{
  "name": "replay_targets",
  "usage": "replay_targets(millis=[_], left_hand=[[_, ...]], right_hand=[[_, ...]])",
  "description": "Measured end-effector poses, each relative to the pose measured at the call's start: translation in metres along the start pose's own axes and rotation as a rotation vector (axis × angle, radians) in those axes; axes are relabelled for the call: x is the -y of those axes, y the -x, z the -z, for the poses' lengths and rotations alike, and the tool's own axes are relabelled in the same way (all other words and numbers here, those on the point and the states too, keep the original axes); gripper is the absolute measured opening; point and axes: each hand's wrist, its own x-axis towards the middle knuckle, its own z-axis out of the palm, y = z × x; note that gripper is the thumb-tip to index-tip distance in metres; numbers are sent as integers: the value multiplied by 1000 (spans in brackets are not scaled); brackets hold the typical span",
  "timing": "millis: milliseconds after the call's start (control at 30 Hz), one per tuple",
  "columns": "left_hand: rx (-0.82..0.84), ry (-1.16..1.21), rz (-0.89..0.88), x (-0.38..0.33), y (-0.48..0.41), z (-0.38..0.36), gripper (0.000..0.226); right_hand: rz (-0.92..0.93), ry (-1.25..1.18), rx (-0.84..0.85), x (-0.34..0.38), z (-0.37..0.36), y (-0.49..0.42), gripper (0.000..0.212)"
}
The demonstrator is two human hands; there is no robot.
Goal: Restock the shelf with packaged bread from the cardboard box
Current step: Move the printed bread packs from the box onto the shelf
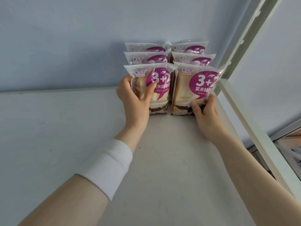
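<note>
Several purple-and-white bread packets stand upright in two rows at the back right of the white shelf (65, 128). My left hand (133, 98) grips the front left bread packet (161, 82) by its left side, thumb across its face. My right hand (205, 113) holds the front right bread packet (192, 88) at its lower right corner. Both front packets rest on the shelf, side by side, with more packets (189, 49) lined up behind them. The cardboard box is out of view.
A pale blue wall (81, 38) backs the shelf. A white metal upright and side rail (244, 111) close off the right edge next to the right packet. A white band wraps my left forearm (109, 167).
</note>
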Motion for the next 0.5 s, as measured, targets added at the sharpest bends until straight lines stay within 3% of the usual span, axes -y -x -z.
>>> replay_targets(millis=[100,300,400,500], left_hand=[[7,-125,-10,-1,-4,4,57],[191,88,204,-14,2,24,77],[188,-163,175,-25,20,47,73],[391,-577,-94,-33,48,82,67]], right_hand=[[-39,54,11,1,-1,-2,58],[-56,113,-115,21,-2,26,89],[-39,269,-131,28,-1,60,86],[7,620,-78,32,1,109,73]])
